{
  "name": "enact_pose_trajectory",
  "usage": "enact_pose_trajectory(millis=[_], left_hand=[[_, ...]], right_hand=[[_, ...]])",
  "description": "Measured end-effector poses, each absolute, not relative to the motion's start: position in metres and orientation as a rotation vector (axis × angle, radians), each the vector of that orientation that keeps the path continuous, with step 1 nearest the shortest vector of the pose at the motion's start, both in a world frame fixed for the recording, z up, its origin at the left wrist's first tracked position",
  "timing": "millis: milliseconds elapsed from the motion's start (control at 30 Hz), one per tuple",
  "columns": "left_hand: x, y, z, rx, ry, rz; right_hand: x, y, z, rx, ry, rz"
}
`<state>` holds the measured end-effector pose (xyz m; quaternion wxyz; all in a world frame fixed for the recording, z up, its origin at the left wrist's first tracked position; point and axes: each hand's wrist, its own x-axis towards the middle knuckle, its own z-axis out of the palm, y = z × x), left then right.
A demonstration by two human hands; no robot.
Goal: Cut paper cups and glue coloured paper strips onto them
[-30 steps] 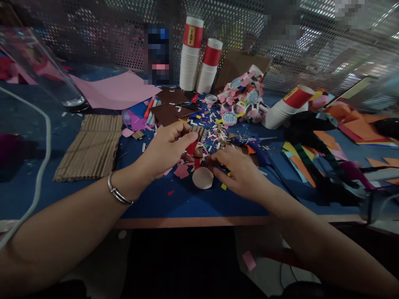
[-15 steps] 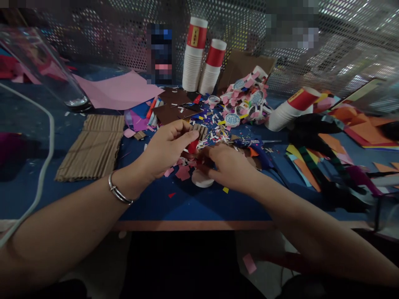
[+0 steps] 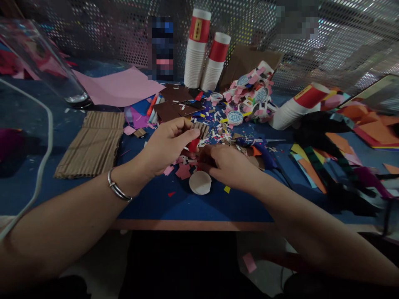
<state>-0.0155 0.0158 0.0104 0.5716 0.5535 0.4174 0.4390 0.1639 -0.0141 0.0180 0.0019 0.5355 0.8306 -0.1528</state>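
My left hand (image 3: 170, 145) is closed, thumb against fingers, on a small piece of corrugated cardboard (image 3: 203, 129). A red piece (image 3: 193, 145) shows just under that thumb; how it joins the cardboard is hidden. Close by on the right, my right hand (image 3: 227, 162) has its fingers curled round what looks like a paper cup (image 3: 200, 183), whose pale round end faces me. Most of the cup's side is behind my fingers, with a little red showing. Pink paper scraps (image 3: 183, 171) lie beneath and between the hands.
A corrugated cardboard sheet (image 3: 93, 145) lies left, near a white cable (image 3: 50, 137). Behind stand paper cup stacks (image 3: 193, 62), a pile of decorated cut cups (image 3: 252, 95) and a tilted cup stack (image 3: 299, 106). A blue glue gun (image 3: 264, 151) lies right, beside coloured paper (image 3: 307, 166).
The cup's pale end has tilted up towards me and shows rounder and larger. My left hand keeps its pinch on the cardboard; the view has shifted slightly.
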Motion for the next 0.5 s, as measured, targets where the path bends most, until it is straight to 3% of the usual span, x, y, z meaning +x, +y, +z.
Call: enact_pose_trajectory(millis=[367,500], left_hand=[[-0.018,0.018,0.003,1.221,0.901,1.006],[-0.015,0.016,0.003,1.206,0.942,0.899]], right_hand=[[0.186,-0.011,0.011,1.793,3.060,-0.949],[0.192,-0.013,0.012,1.885,3.163,-0.963]])
